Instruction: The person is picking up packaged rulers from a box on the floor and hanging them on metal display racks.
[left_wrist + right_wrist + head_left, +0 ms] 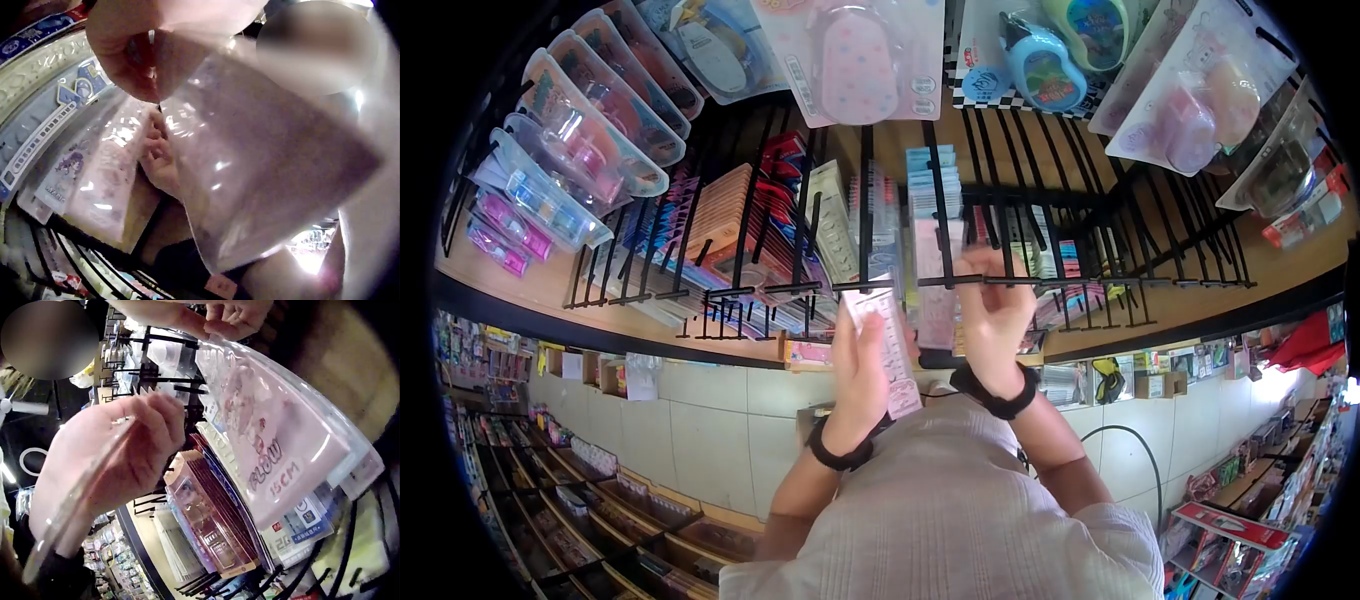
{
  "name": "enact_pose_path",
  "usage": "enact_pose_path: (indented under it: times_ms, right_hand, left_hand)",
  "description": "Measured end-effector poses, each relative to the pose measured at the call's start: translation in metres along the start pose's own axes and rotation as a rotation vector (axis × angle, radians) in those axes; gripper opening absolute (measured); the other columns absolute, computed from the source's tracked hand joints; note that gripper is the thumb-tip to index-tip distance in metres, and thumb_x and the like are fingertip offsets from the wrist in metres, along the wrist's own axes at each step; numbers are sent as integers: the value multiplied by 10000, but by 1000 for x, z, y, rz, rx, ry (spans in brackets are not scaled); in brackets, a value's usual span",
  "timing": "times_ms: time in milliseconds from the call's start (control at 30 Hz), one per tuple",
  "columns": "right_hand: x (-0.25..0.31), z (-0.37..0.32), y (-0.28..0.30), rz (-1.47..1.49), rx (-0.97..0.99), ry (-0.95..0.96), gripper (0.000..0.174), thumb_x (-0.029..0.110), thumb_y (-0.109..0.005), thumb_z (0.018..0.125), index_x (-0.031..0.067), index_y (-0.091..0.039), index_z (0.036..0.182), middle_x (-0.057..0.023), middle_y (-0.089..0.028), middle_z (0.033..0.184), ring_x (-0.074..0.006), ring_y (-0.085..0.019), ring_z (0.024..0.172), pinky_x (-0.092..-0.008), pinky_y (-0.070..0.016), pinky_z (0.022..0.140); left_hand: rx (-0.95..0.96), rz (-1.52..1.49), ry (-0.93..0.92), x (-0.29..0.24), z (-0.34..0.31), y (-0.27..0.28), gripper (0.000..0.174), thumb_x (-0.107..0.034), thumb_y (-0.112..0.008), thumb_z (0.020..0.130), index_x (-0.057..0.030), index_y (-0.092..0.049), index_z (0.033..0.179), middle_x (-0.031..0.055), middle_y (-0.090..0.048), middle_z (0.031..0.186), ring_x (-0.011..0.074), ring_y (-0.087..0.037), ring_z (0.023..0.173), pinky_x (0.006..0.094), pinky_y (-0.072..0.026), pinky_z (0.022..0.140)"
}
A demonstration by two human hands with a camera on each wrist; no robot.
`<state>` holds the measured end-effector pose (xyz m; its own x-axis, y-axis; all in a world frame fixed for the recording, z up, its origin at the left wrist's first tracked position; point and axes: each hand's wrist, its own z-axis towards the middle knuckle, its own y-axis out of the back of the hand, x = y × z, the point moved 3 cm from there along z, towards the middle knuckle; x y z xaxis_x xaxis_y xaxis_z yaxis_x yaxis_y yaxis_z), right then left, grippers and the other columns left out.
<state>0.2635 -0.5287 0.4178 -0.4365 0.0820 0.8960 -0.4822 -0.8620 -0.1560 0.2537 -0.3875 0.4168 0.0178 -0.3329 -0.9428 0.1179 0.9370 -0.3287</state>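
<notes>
My left hand (858,372) grips a pink ruler packet (892,362) in clear plastic, tilted in front of the rack. In the left wrist view this packet (269,150) fills the middle, seen from its plain side. My right hand (997,325) is at a second pink packet (937,265) hanging on the rack, thumb and fingertips pinching its top edge. Up close in the right wrist view, that packet (275,456) bears the print "15CM", with more packets behind it. The left hand (119,456) shows there too, its packet nearly edge-on.
Black metal hooks (990,180) jut out over a wooden shelf, above and beside the hands. Brown ruler packs (720,215) and a cream packet (830,215) stand to the left. Blister packs (860,65) hang at the back. Behind lies a tiled floor (710,400).
</notes>
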Motion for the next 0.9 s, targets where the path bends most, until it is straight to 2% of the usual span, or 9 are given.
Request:
enact_pose_path:
  times_ms: [100,200,233,333,433,500,633,700,900]
  right_hand:
    - [-4,13,-6,30,71,-96,101,-14,-588,767,17,-518,833,-12,-535,733,-45,-464,629,-179,-375,557]
    - [0,8,-5,33,33,50,89,-23,-582,752,-1,-515,806,-43,-545,763,-73,-503,656,-185,-397,588]
    - [4,5,-3,8,75,128,95,-30,-581,744,-8,-516,808,-53,-548,779,-84,-516,667,-187,-404,602]
    - [18,1,-2,74,138,76,138,-45,-586,730,-16,-521,848,-65,-553,829,-96,-534,692,-186,-418,585]
    - [19,0,2,111,109,21,169,-49,-601,721,-19,-525,869,-70,-560,841,-79,-533,672,-183,-417,540]
    - [25,-1,3,14,170,45,195,-54,-620,707,-18,-522,871,-72,-563,830,-70,-525,644,-185,-415,536]
    - [26,-2,3,111,157,122,208,-85,-615,700,-14,-519,871,-66,-563,813,-70,-518,648,-189,-417,556]
    - [20,2,0,193,56,47,194,-90,-609,705,-13,-508,852,-65,-559,813,-95,-526,708,-204,-422,640]
    - [18,7,0,52,63,201,185,-84,-617,690,-7,-513,822,-84,-571,775,-130,-551,675,-228,-440,632]
  left_hand:
    - [45,71,35,-5,7,-13,253,-213,-428,896,4,-449,1024,71,-533,776,106,-532,626,223,-448,563]
    - [109,127,-148,-8,22,-25,135,-64,-493,860,12,-511,970,11,-544,834,44,-480,735,181,-390,662]
    - [107,125,-151,-9,25,-25,135,-64,-493,860,12,-511,970,11,-544,834,44,-480,735,181,-390,662]
    - [151,170,-91,-4,28,-29,128,-29,-491,852,11,-521,971,22,-546,906,47,-481,831,201,-384,728]
    - [75,287,-268,-1,25,-30,96,-56,-520,839,2,-534,915,12,-563,759,41,-483,685,198,-401,597]
    - [54,285,-237,5,17,-29,110,-48,-520,834,12,-532,926,21,-562,767,48,-480,666,201,-400,592]
    - [65,185,-280,6,17,-29,135,-34,-511,831,16,-529,955,49,-581,827,78,-538,737,212,-426,661]
    - [77,213,-263,6,25,-31,128,-51,-536,839,0,-513,954,40,-566,896,76,-509,838,217,-399,751]
    - [50,167,-283,-4,34,-38,206,-52,-581,809,-2,-467,972,49,-554,909,91,-515,844,222,-403,758]
